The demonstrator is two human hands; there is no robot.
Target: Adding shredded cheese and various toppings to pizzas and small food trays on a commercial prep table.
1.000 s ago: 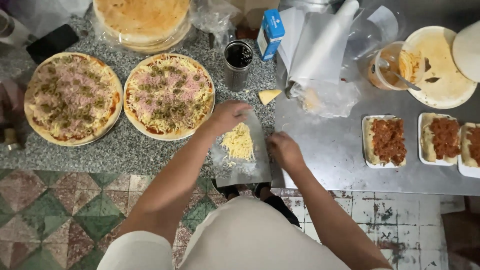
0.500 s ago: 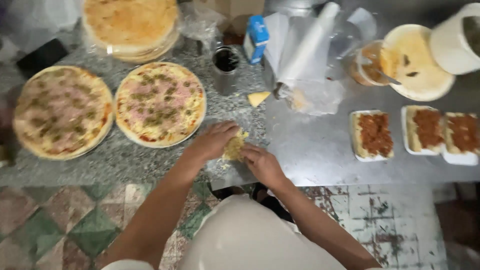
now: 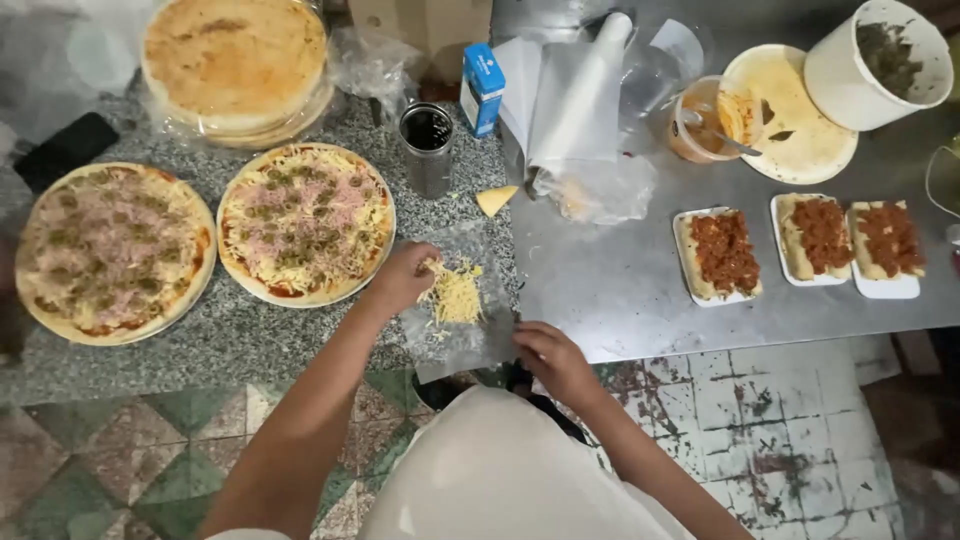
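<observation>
A pile of grated yellow cheese [image 3: 456, 295] lies on a clear plastic sheet [image 3: 462, 338] at the counter's front edge. My left hand [image 3: 402, 278] is closed on a pinch of that cheese at the pile's left side, next to the nearer topped pizza [image 3: 305, 221]. My right hand [image 3: 553, 358] pinches the sheet's front right corner. A second topped pizza [image 3: 108, 250] lies further left on the granite counter [image 3: 240, 335].
A stack of bare pizza bases [image 3: 238, 62] in plastic sits at the back left. A metal cup [image 3: 427, 148], blue carton [image 3: 484, 88], cheese wedge [image 3: 495, 199] and plastic roll [image 3: 577, 100] stand behind. Three white trays of sauced bread [image 3: 800, 245], a bucket [image 3: 880, 62] and a sauce tub [image 3: 705, 118] occupy the steel table.
The view has shifted. Both hands were bunched over the cheese; now my left hand grips cheese at the pile's left and my right hand has drawn back to the sheet's corner.
</observation>
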